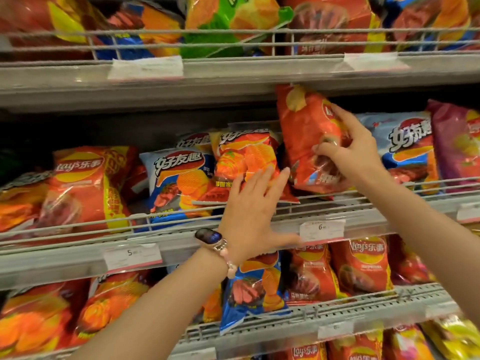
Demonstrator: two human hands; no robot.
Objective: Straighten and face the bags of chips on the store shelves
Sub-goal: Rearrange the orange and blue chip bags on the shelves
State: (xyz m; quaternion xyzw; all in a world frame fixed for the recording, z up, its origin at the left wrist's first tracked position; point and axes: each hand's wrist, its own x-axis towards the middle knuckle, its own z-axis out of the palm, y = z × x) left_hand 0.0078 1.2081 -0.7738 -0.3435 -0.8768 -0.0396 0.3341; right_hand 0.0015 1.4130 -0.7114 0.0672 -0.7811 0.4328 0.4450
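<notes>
- A person's right hand (355, 152) grips a red chip bag (309, 141) on the middle shelf (181, 245), fingers curled over the bag's right edge and front.
- The red bag stands upright, tilted slightly, its top touching the underside of the upper shelf (233, 81), its bottom behind the middle shelf's wire rail (337, 201).
- The left hand (254, 214) is spread flat, fingers straight and apart, fingertips resting on an orange chip bag (244, 157) just left of the red one.
- A blue chip bag (179, 183) leans beside the orange bag, toward the shelf's left end.
- A bracelet (220, 245) circles the left wrist.
- A price tag (322, 231) hangs on the middle shelf's front edge.
</notes>
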